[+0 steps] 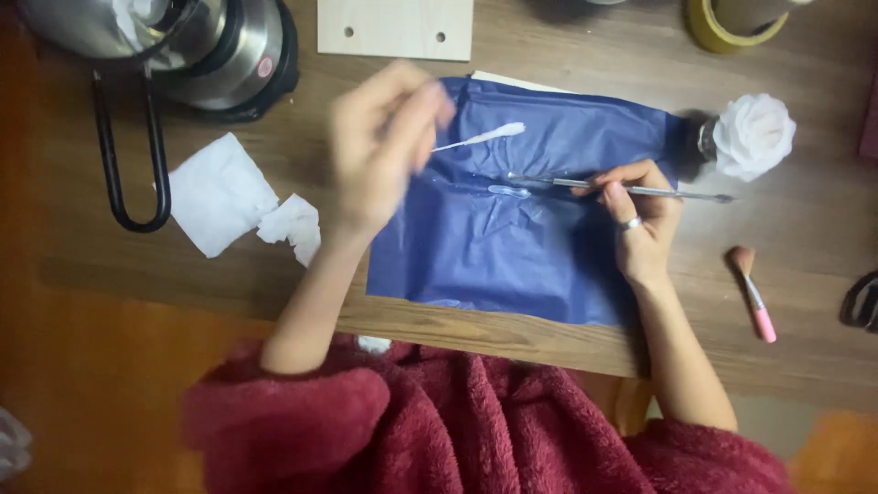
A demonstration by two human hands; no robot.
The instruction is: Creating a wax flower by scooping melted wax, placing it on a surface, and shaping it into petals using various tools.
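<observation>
I see my left hand (380,146) raised over the wooden table (805,229), fingers pinched together on the thin stem of a white strip with a broader, petal-like tip (485,137); the hand is blurred, so I cannot tell the exact grip. My right hand (640,215), a ring on one finger, rests on the right side of a dark blue sheet of thin paper (512,229) and pinches a long slender metal tool (622,189) that lies across the sheet's upper part. Just below the tool's left end there is a small clear, glossy blob (508,191) on the sheet.

As for progress, I judge the work to be midway: a finished-looking white fabric rose (754,134) stands just past the sheet's upper right corner, while the white strip is in the air, not joined to anything.

Crumpled white tissue (224,197) lies left of the sheet, a pink-handled brush (755,297) to the right, a steel pot (183,46) at top left, and a yellow tape roll (722,27) at the top edge.
</observation>
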